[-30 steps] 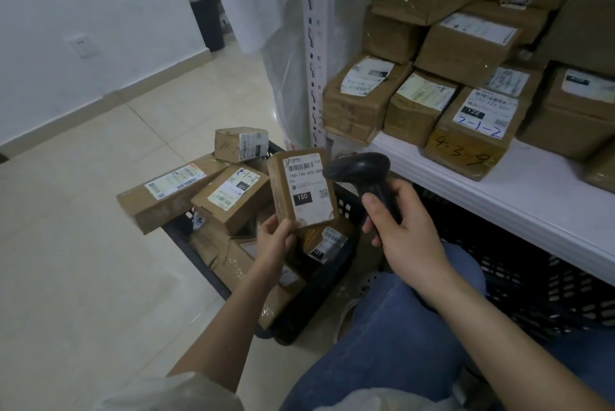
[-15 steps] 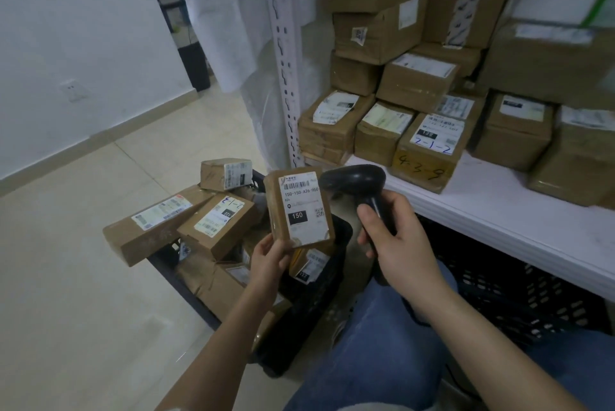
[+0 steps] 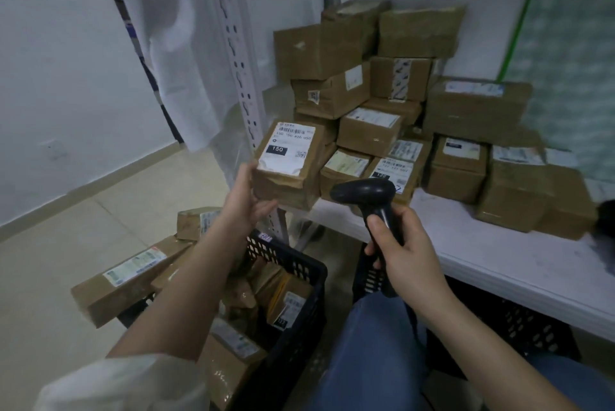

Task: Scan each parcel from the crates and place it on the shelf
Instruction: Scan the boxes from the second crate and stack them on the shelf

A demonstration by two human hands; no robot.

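Observation:
My left hand [image 3: 244, 202] grips a small brown parcel [image 3: 289, 161] by its lower end, label marked 150 facing me. It is raised in front of the shelf's left post, close to the stacked parcels [image 3: 369, 126] on the white shelf [image 3: 499, 254]. My right hand [image 3: 404, 252] holds a black barcode scanner [image 3: 369, 196] by the handle, head pointing left below the parcel. A black crate [image 3: 299, 267] with several brown parcels sits on the floor under my left arm.
A long parcel [image 3: 128, 277] hangs over the crate's left side. A second black crate [image 3: 519, 327] stands under the shelf. The perforated white shelf post [image 3: 238, 77] rises left of the stack. My blue-jeaned knee [image 3: 376, 344] is at the bottom centre.
My left hand has lifted the 150 parcel up and right, from above the crate toward the shelf's stacked parcels. The scanner hand stayed about level below it.

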